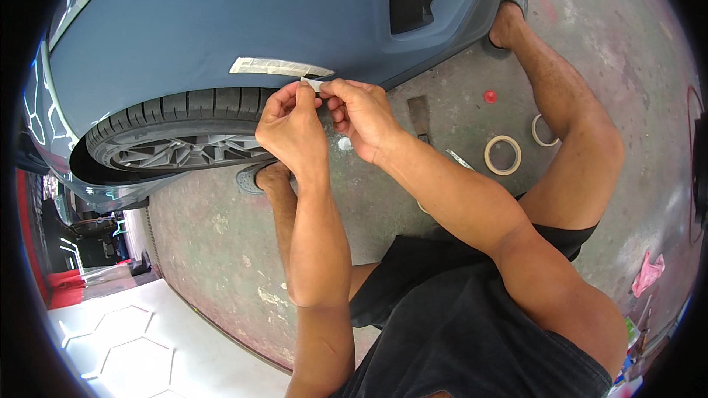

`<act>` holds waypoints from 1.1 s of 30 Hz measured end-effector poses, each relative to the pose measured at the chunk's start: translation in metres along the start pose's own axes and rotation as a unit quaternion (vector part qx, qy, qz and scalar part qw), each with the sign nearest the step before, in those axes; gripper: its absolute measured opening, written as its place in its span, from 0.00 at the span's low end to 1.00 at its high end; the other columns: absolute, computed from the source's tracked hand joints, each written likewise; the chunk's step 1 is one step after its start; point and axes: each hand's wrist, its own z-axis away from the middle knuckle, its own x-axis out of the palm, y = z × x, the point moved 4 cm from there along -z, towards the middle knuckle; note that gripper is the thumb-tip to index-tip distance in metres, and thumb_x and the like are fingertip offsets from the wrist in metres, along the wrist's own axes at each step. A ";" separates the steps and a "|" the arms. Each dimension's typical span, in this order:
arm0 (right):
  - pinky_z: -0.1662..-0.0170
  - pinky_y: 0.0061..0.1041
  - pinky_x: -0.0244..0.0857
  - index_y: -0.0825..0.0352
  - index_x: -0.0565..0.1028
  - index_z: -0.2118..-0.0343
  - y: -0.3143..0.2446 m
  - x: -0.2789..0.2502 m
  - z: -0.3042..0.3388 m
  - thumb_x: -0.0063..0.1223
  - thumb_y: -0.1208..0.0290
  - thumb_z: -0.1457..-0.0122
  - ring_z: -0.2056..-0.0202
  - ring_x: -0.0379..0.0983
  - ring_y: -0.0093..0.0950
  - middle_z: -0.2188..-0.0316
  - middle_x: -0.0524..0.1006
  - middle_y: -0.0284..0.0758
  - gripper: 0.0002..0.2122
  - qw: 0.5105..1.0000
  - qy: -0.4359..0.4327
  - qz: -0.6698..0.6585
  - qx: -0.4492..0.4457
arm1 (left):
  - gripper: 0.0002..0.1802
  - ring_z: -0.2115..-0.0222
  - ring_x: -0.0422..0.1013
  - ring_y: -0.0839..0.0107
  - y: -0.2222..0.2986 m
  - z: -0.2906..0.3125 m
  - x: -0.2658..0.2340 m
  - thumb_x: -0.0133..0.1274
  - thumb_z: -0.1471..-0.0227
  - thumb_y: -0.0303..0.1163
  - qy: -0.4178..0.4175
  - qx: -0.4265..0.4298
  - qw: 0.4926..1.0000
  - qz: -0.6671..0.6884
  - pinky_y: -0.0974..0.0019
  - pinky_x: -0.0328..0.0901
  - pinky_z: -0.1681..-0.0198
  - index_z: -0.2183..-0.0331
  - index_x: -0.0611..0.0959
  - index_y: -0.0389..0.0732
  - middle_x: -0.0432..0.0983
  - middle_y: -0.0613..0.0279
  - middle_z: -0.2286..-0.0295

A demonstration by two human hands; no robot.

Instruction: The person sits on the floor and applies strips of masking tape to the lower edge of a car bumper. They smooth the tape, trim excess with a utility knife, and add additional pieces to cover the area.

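Observation:
Between my two hands is a small pale strip of masking tape point(313, 85). My left hand point(293, 119) pinches one end of it with thumb and fingers. At the other end, the thumb and fingertips of my right hand point(361, 114) are closed on it. Both hands are just in front of a blue-grey car body point(295, 7), beside the wheel arch. A longer band of masking tape point(269, 67) is stuck on the body right above the tyre point(184, 107). The dark slot at that band's right end is partly hidden by my fingers.
On the concrete floor lie a roll of masking tape point(502, 155), a second roll point(544, 131) by my right leg, a red cap-like piece point(490, 96) and a flat dark piece point(419, 114). A pink cloth point(648, 274) lies far right. My legs flank the work area.

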 end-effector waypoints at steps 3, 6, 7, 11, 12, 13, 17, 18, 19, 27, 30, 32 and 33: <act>0.73 0.19 0.58 0.63 0.78 0.73 -0.001 0.001 0.000 0.62 0.68 0.41 0.76 0.64 0.15 0.77 0.72 0.24 0.07 1.000 0.001 -0.010 0.007 | 0.08 0.76 0.78 0.74 0.000 0.002 0.000 0.62 0.47 0.25 0.008 0.001 1.000 -0.005 0.70 0.71 0.70 0.68 0.87 0.28 0.83 0.57 0.76; 0.73 0.19 0.57 0.63 0.78 0.73 -0.001 0.002 0.001 0.62 0.67 0.41 0.77 0.63 0.16 0.77 0.72 0.25 0.07 1.000 -0.003 -0.018 0.018 | 0.07 0.76 0.78 0.74 0.000 0.002 0.000 0.62 0.47 0.25 0.017 0.002 1.000 -0.005 0.70 0.70 0.70 0.68 0.86 0.29 0.83 0.58 0.76; 0.74 0.20 0.57 0.63 0.78 0.74 -0.001 0.002 0.001 0.62 0.67 0.41 0.77 0.63 0.16 0.77 0.72 0.25 0.08 1.000 -0.004 -0.019 0.023 | 0.07 0.76 0.78 0.74 0.000 0.002 0.000 0.62 0.47 0.25 0.020 0.003 1.000 -0.005 0.70 0.70 0.71 0.68 0.86 0.29 0.83 0.58 0.76; 0.74 0.20 0.57 0.63 0.77 0.74 -0.001 0.002 0.000 0.62 0.66 0.42 0.77 0.63 0.17 0.77 0.71 0.25 0.08 0.999 -0.004 -0.025 0.028 | 0.07 0.76 0.78 0.75 0.001 0.002 0.001 0.62 0.47 0.24 0.018 -0.002 1.000 0.011 0.71 0.70 0.71 0.69 0.86 0.29 0.83 0.58 0.76; 0.74 0.20 0.57 0.63 0.77 0.74 -0.001 0.002 0.000 0.62 0.66 0.42 0.77 0.63 0.17 0.77 0.71 0.25 0.08 0.999 -0.002 -0.028 0.031 | 0.07 0.77 0.78 0.75 0.000 0.002 0.001 0.62 0.47 0.24 0.017 -0.004 1.000 0.015 0.71 0.70 0.71 0.69 0.86 0.29 0.83 0.58 0.76; 0.74 0.21 0.57 0.63 0.77 0.74 0.000 0.002 0.000 0.62 0.66 0.42 0.77 0.63 0.18 0.77 0.71 0.25 0.08 0.999 -0.001 -0.031 0.034 | 0.07 0.77 0.77 0.75 -0.001 0.001 0.001 0.62 0.47 0.24 0.016 -0.005 1.000 0.019 0.71 0.70 0.71 0.69 0.86 0.29 0.83 0.58 0.76; 0.74 0.21 0.57 0.63 0.77 0.74 0.000 0.003 0.000 0.62 0.66 0.42 0.77 0.63 0.18 0.77 0.71 0.25 0.08 0.999 -0.001 -0.030 0.034 | 0.07 0.76 0.77 0.74 0.000 0.002 0.002 0.62 0.48 0.23 0.015 -0.017 1.000 0.017 0.72 0.69 0.70 0.67 0.85 0.27 0.82 0.57 0.74; 0.74 0.21 0.57 0.63 0.77 0.74 0.000 0.003 -0.001 0.62 0.66 0.42 0.77 0.63 0.18 0.77 0.71 0.25 0.08 0.999 0.000 -0.031 0.034 | 0.07 0.76 0.77 0.75 0.000 0.001 0.002 0.62 0.48 0.23 0.016 -0.017 1.000 0.017 0.72 0.69 0.69 0.67 0.85 0.27 0.82 0.57 0.75; 0.74 0.21 0.57 0.63 0.77 0.74 0.000 0.003 -0.001 0.62 0.66 0.42 0.77 0.63 0.17 0.77 0.71 0.25 0.08 0.999 0.001 -0.031 0.034 | 0.07 0.76 0.77 0.75 0.000 0.002 0.002 0.62 0.48 0.23 0.017 -0.017 1.000 0.017 0.72 0.69 0.69 0.67 0.85 0.27 0.82 0.57 0.75; 0.74 0.20 0.56 0.62 0.77 0.74 0.001 0.005 -0.003 0.63 0.66 0.42 0.77 0.62 0.17 0.77 0.71 0.25 0.08 0.998 0.001 -0.040 0.042 | 0.06 0.77 0.77 0.75 0.002 0.000 0.001 0.62 0.48 0.22 0.021 -0.011 1.000 0.009 0.72 0.69 0.70 0.68 0.85 0.27 0.83 0.56 0.75; 0.74 0.20 0.56 0.62 0.77 0.74 0.001 0.006 -0.003 0.63 0.66 0.43 0.77 0.62 0.17 0.77 0.71 0.25 0.08 0.998 0.001 -0.042 0.043 | 0.06 0.77 0.77 0.74 0.001 -0.001 0.001 0.62 0.48 0.21 0.024 -0.008 1.000 0.013 0.72 0.69 0.70 0.68 0.85 0.27 0.82 0.56 0.75; 0.74 0.20 0.56 0.62 0.77 0.74 0.001 0.006 -0.004 0.63 0.66 0.43 0.77 0.62 0.17 0.77 0.71 0.25 0.08 0.998 0.001 -0.045 0.043 | 0.06 0.77 0.77 0.74 0.000 -0.001 0.002 0.62 0.48 0.21 0.024 -0.007 1.000 0.014 0.72 0.69 0.70 0.68 0.85 0.27 0.82 0.56 0.75; 0.74 0.21 0.56 0.62 0.77 0.74 0.001 0.006 -0.004 0.63 0.66 0.43 0.77 0.62 0.17 0.77 0.71 0.25 0.08 0.998 0.002 -0.047 0.043 | 0.06 0.77 0.77 0.74 0.000 -0.001 0.002 0.62 0.47 0.21 0.023 -0.007 1.000 0.013 0.72 0.69 0.70 0.68 0.85 0.27 0.82 0.56 0.75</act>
